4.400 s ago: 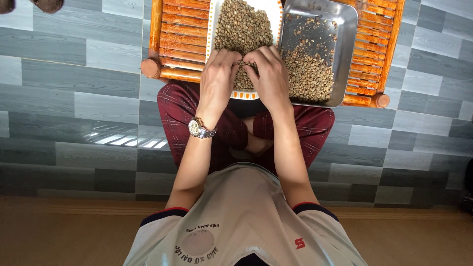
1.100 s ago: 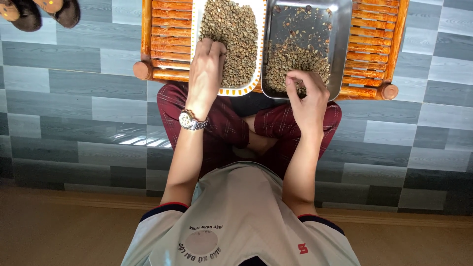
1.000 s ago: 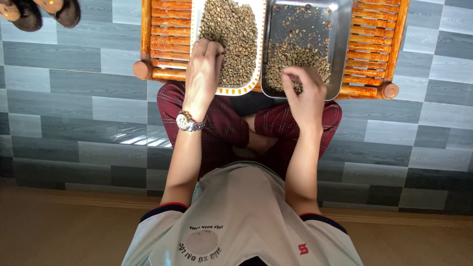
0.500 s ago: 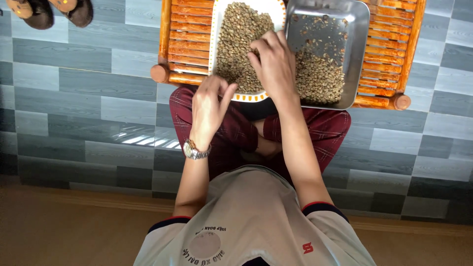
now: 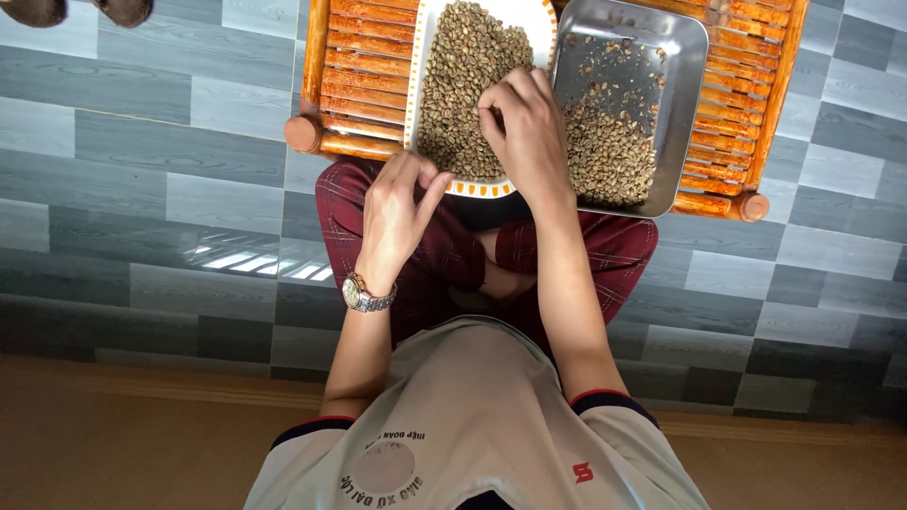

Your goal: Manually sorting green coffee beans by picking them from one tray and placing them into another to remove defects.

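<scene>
A white tray (image 5: 546,19) with an orange-dotted rim holds a heap of pale green coffee beans (image 5: 468,71). Beside it on the right, a steel tray (image 5: 688,85) holds more beans (image 5: 605,156), some darker bits mixed in. Both rest on a low wooden slatted table (image 5: 354,66). My right hand (image 5: 524,132) lies over the white tray's beans, fingers curled and pinching among them. My left hand (image 5: 397,212), with a wristwatch, hovers over my knee just below the white tray's near edge, fingers loosely apart and holding nothing I can see.
I sit cross-legged in dark red checked trousers (image 5: 435,246) on a grey tiled floor (image 5: 161,161). A pair of brown slippers (image 5: 85,9) lies at the top left. A wooden strip (image 5: 142,444) runs along the bottom.
My right hand left the steel tray and moved left onto the white tray's beans. My left hand pulled back off the white tray toward my knee.
</scene>
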